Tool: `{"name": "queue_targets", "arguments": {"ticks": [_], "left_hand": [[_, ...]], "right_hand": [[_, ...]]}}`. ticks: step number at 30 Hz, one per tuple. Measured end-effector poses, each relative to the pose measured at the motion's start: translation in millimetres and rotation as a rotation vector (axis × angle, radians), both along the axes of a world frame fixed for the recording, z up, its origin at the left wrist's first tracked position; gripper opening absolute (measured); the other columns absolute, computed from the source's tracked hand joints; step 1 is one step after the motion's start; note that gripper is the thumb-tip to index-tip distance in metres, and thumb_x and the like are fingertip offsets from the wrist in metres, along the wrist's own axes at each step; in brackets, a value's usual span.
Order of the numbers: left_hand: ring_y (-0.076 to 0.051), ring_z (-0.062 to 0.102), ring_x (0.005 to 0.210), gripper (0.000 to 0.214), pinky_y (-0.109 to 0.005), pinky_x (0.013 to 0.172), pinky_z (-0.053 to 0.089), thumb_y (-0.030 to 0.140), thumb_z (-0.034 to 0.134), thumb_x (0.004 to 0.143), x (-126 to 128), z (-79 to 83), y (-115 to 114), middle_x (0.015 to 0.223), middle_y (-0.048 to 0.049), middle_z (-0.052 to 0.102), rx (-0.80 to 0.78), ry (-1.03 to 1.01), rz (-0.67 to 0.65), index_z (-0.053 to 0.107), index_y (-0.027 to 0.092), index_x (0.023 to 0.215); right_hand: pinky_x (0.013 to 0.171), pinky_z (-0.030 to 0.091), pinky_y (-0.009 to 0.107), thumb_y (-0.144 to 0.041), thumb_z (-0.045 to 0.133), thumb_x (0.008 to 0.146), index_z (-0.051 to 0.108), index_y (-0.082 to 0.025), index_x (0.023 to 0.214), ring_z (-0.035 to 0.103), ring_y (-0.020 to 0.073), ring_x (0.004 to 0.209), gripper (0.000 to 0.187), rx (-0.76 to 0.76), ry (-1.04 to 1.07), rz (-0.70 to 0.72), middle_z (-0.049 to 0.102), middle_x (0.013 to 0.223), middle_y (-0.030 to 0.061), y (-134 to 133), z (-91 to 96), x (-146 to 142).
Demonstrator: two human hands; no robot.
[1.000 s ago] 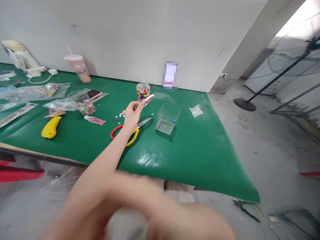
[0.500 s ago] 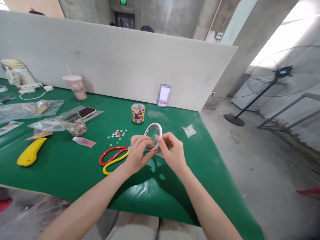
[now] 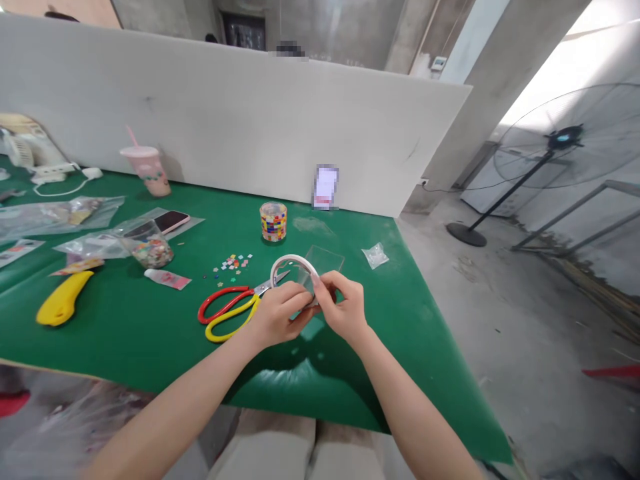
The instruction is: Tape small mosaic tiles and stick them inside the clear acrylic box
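Pinched at the right edge by the right hand (image 3: 345,305), thumb on rim; held low by the left hand (image 3: 281,312), fingers curled closed: one white ring (image 3: 291,258), smooth, thin-walled, tilted on edge, arc rising up and leftward from the grip, touching both hands; just beyond, clear square-sided box (image 3: 329,257); leftward, scissors (image 3: 256,293), steel blades, glossy red and yellow loops; farther off, mosaic-patterned cylindrical jar (image 3: 273,225); beneath, slick green tabletop (image 3: 410,347).
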State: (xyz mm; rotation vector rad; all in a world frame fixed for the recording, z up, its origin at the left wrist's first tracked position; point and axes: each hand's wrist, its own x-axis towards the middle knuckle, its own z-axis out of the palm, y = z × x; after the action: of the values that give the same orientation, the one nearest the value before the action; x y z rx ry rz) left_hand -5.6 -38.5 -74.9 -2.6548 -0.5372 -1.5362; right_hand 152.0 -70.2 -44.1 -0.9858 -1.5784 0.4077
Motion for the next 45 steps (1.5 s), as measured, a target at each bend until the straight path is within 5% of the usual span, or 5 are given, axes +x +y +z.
{"name": "queue_targets", "arguments": {"ticks": [12,18,32,38,45], "left_hand": [[-0.013,0.065,0.076,0.017,-0.028,0.067,0.059,0.031,0.062,0.101,1,-12.6,4,0.097,-0.0032,0.068,0.092,0.029,0.027,0.066,0.016,0.107],[-0.013,0.066,0.077,0.018,-0.028,0.068,0.059,0.032,0.062,0.102,1,-10.2,4,0.098,-0.0036,0.069,0.03,-0.009,0.036,0.066,0.016,0.108],[-0.01,0.061,0.067,0.018,-0.023,0.059,0.055,0.032,0.062,0.102,-3,0.6,-1,0.089,-0.0009,0.066,-0.145,-0.161,0.054,0.065,0.015,0.103],[-0.008,0.056,0.059,0.021,-0.021,0.054,0.051,0.035,0.061,0.102,0,7.1,-8,0.081,0.0016,0.063,-0.25,-0.226,0.024,0.064,0.015,0.098],[-0.009,0.057,0.061,0.025,-0.023,0.056,0.052,0.039,0.062,0.101,2,3.8,-10,0.08,0.0014,0.063,-0.389,-0.237,0.012,0.064,0.015,0.097]], "right_hand": [[0.058,0.05,0.024,-0.05,0.055,0.102,0.066,-0.017,0.084,0.056,0.0095,0.059,0.04,0.007,-0.051,-0.042,0.063,0.07,-0.0021,-1,3.2,3],[0.054,0.047,0.023,-0.051,0.053,0.103,0.06,-0.016,0.074,0.051,0.0082,0.052,0.046,-0.055,-0.009,-0.012,0.053,0.061,-0.0057,2,1.6,6],[0.042,0.049,0.023,-0.065,0.057,0.094,0.076,-0.018,0.089,0.062,0.0128,0.047,0.052,-0.295,0.255,0.195,0.07,0.064,0.0036,8,9.4,10],[0.079,0.066,0.031,-0.058,0.07,0.089,0.06,-0.03,0.14,0.076,0.0208,0.097,0.059,-0.35,0.307,0.413,0.077,0.111,0.0078,4,17.4,13],[0.107,0.058,0.038,-0.044,0.065,0.097,0.053,-0.037,0.145,0.069,0.0202,0.124,0.049,-0.44,0.423,0.615,0.072,0.133,0.0041,-8,18.1,2]]}}
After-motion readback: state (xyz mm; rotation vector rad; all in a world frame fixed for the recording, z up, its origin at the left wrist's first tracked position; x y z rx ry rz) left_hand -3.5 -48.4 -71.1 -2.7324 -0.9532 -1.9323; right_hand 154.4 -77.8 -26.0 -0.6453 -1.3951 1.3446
